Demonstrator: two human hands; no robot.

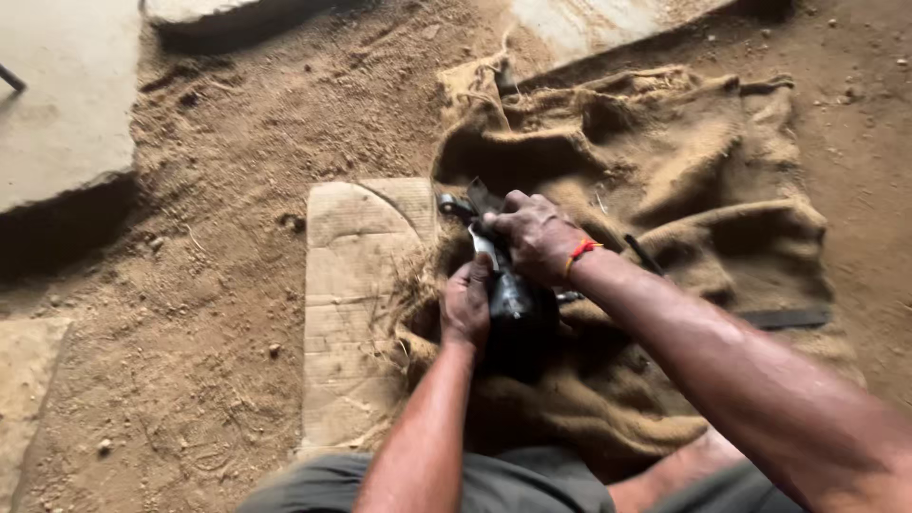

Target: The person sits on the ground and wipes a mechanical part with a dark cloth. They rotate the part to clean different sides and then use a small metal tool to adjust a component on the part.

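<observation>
Gripping a dark metal part (513, 294), both hands (467, 306) (537, 236) over coarse burlap (684, 171).

The dark metal mechanical part (513, 302) is largely covered: the left hand (465, 306) wraps its near side, the right hand (537, 237) lies over its upper end — its full shape cannot be told. The right hand's fingertips are hidden behind the part. A flat black strip (784, 318) lies partly tucked under a fold of the coarse brown burlap sacking (684, 161); its inner end is out of sight. The grey trousers (513, 484) are cut off by the lower edge. A dark rod (9, 78) at the left edge is cropped — kind undeterminable.
</observation>
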